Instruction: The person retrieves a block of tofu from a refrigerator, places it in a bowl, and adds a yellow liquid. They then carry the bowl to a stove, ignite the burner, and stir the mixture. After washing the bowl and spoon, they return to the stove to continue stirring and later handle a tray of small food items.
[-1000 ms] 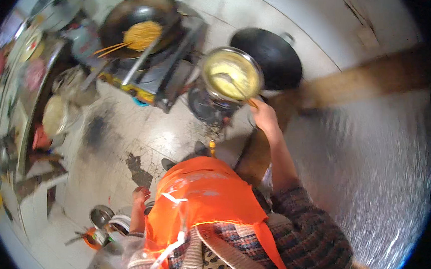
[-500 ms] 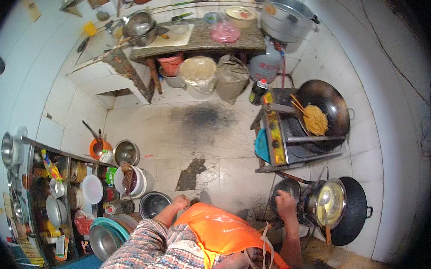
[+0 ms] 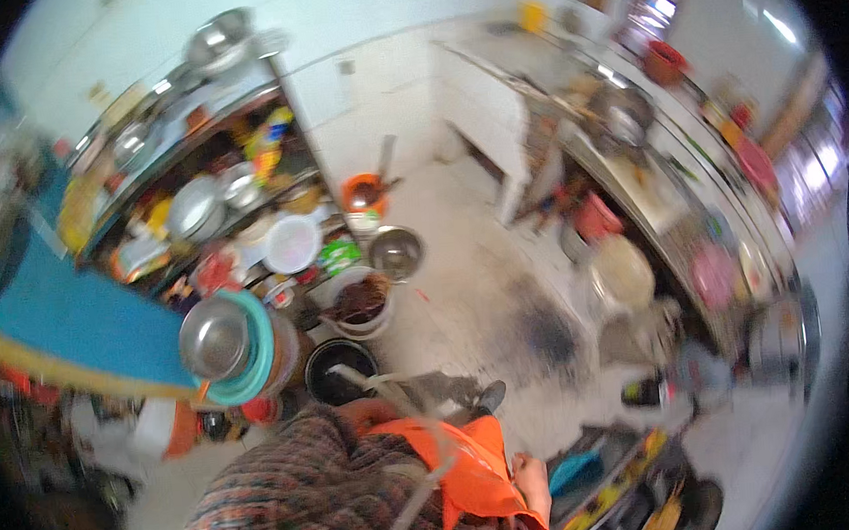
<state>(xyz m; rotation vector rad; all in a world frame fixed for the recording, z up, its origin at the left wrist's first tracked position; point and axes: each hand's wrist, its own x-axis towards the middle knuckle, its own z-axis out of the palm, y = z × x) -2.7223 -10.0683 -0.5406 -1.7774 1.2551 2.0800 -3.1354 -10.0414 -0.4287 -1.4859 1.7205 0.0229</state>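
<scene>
My right hand (image 3: pixel 528 476) hangs beside the orange apron (image 3: pixel 473 463), its fingers curled in and nothing seen in them. Nearest to it stands a low stove frame with a yellow front strip (image 3: pixel 608 493) and a teal cloth (image 3: pixel 574 473). On the left, a patch of skin from my left arm (image 3: pixel 364 413) shows beyond the patterned sleeve (image 3: pixel 292 481); the fingers of that hand are hidden. Close to that arm is a dark basin (image 3: pixel 338 368) on the floor. A pale strap (image 3: pixel 416 502) crosses in front, blurred.
To the left, a shelf (image 3: pixel 303 141) holds bowls and packets, with a teal basin (image 3: pixel 265 345) before it. A white bucket (image 3: pixel 385 312) and a metal bowl (image 3: pixel 396 254) stand on the floor. Beneath the counter (image 3: pixel 673 223) at right sits a cream bucket (image 3: pixel 622 276).
The view has swung left, bringing the shelf and blue surface further in and the stove to the lower right. Both arms are lower against the body; my left hand has gone out of sight.
</scene>
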